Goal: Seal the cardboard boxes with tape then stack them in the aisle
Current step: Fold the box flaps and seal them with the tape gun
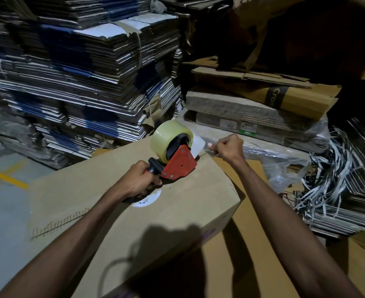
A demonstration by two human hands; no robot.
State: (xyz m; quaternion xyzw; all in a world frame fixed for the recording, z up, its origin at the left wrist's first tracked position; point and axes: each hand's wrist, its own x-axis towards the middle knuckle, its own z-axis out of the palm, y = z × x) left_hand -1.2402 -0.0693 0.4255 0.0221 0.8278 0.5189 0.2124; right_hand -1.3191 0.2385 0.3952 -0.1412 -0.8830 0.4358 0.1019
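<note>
Brown cardboard box [134,211] lying centre, near edge cut off. Left hand [140,179] gripping black handle of red tape dispenser [177,162] at twelve o'clock on box; right hand [227,148] at one o'clock, fingers curled, pinching something too small to identify.

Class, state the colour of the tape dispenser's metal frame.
Red, on the tape dispenser, seen in the head view.

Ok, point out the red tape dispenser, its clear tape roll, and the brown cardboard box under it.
Red tape dispenser [180,163], head view, on its red side plate.
Clear tape roll [166,134], head view, on the roll's outer curved face.
Brown cardboard box [155,216], head view, on its bare top panel.
</note>
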